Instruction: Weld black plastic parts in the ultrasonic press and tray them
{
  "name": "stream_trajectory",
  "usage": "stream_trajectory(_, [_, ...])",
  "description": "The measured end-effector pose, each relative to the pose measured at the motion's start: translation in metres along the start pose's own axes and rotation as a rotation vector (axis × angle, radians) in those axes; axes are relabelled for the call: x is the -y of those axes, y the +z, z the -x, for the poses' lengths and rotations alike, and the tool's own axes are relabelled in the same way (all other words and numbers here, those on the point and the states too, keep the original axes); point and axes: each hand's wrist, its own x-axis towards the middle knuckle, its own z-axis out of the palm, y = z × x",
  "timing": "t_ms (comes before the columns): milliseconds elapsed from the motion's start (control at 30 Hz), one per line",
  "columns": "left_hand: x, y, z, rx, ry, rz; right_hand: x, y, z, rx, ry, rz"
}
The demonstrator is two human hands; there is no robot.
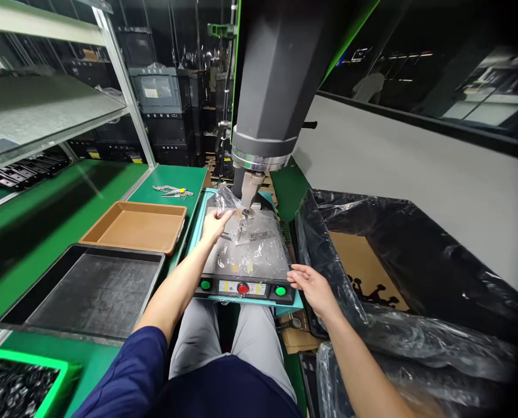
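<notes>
I sit at a press machine whose grey column [267, 87] ends in a metal horn [250, 188] over a base covered with clear plastic film [259, 247]. My left hand [215, 223] reaches onto the base just left of the horn, fingertips pinching a small part under it; the part itself is too small to make out. My right hand [313, 284] hovers with fingers spread at the base's front right corner, beside the right green button [280, 291]. The front panel also carries a red button [242, 288] and a left green button [205, 285].
On the green bench to my left lie a brown tray [111, 232], a black tray [45, 302] and a green bin of black parts [19, 386]. Pliers [171, 190] lie further back. A cardboard box lined with black plastic [372, 255] stands at my right.
</notes>
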Motion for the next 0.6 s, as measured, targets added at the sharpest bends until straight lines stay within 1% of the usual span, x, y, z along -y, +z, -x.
stream_trajectory(67, [-0.005, 0.005, -0.003, -0.026, 0.022, 0.082, -0.003, 0.005, 0.006, 0.025, 0.020, 0.001])
stream_trajectory(100, [-0.008, 0.003, -0.008, -0.050, 0.000, 0.122, -0.005, 0.006, 0.009, 0.033, 0.028, 0.006])
stream_trajectory(200, [-0.018, -0.013, -0.028, -0.143, -0.050, 0.197, -0.012, 0.003, 0.019, 0.043, 0.047, 0.019])
stream_trajectory(267, [-0.018, -0.027, -0.039, -0.184, -0.076, 0.202, -0.018, -0.001, 0.024, 0.033, 0.059, 0.021])
stream_trajectory(367, [-0.010, -0.045, -0.049, -0.225, -0.110, 0.170, -0.027, -0.006, 0.029, 0.017, 0.078, 0.023])
stream_trajectory(500, [0.005, -0.060, -0.052, -0.258, -0.147, 0.081, -0.036, -0.008, 0.030, 0.018, 0.092, 0.017])
stream_trajectory(533, [0.008, -0.063, -0.052, -0.266, -0.142, 0.053, -0.039, -0.008, 0.030, 0.017, 0.099, 0.020])
stream_trajectory(600, [0.010, -0.070, -0.051, -0.291, -0.087, -0.004, -0.046, -0.008, 0.029, 0.006, 0.120, 0.036])
